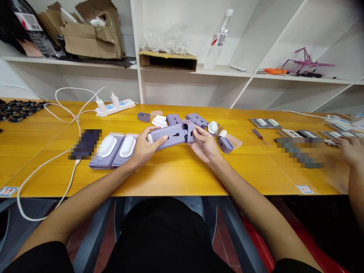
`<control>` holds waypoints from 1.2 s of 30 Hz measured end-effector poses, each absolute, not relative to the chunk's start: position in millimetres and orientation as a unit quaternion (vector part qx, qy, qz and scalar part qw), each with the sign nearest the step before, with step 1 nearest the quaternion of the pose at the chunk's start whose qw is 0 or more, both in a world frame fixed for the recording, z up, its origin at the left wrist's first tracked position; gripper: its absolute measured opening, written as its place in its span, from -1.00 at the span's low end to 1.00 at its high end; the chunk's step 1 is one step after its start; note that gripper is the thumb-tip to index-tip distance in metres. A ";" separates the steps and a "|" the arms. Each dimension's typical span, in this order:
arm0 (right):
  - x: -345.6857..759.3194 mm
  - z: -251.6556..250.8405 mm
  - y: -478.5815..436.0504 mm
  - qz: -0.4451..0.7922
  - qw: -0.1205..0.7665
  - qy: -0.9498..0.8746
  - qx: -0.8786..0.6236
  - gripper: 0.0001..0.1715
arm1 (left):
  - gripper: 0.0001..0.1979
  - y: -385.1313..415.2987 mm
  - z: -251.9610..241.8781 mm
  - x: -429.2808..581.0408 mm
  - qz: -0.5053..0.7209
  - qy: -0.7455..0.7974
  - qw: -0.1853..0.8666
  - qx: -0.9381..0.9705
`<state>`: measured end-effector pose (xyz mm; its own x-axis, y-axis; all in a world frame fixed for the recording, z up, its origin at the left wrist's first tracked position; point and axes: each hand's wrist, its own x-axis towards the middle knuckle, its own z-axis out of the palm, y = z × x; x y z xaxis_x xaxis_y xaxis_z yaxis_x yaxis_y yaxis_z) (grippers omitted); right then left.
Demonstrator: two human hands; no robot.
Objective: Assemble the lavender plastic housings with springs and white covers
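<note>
My left hand (146, 148) is closed around a long lavender plastic housing (170, 135) with dark slots in its face. At its right end, my right hand (205, 142) pinches a short lavender end piece (190, 133); whether the two parts are joined I cannot tell. Behind them lie more lavender housings (197, 120) and a white oval part (159, 121). Left of my left hand, two lavender units (106, 158) with white oval pads stand side by side. A small lavender cup (226, 145) sits right of my right hand, beside a translucent lid (235, 141).
A phone (85, 144) on a white cable (74, 174) lies at left, near a power strip (116, 107). A screwdriver (259, 135) lies at right. Another person's hand (352, 151) works at the far right. White shelves (176, 89) with a bottle (217, 45) stand behind the table.
</note>
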<state>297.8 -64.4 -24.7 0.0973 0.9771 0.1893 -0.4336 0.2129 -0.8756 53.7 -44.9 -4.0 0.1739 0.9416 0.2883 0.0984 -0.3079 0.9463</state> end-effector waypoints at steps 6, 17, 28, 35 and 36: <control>298.3 -23.1 -67.0 0.525 0.659 -0.422 -0.335 -0.53 | -0.48 -38.9 -10.4 50.9 0.499 0.403 0.406 0.651; 295.5 -15.1 -76.7 0.512 0.653 -0.453 -0.325 -0.46 | -0.47 -40.9 -8.3 50.4 0.423 0.401 0.450 0.677; 299.5 -15.8 -73.9 0.486 0.654 -0.464 -0.347 -0.45 | -0.47 -46.3 -18.5 58.5 0.468 0.404 0.439 0.652; 302.3 -22.0 -71.5 0.496 0.662 -0.467 -0.313 -0.53 | -0.45 -45.5 -21.1 58.2 0.466 0.406 0.450 0.645; 302.4 -21.8 -72.5 0.499 0.663 -0.463 -0.311 -0.54 | -0.46 -46.5 -20.7 58.3 0.461 0.410 0.451 0.645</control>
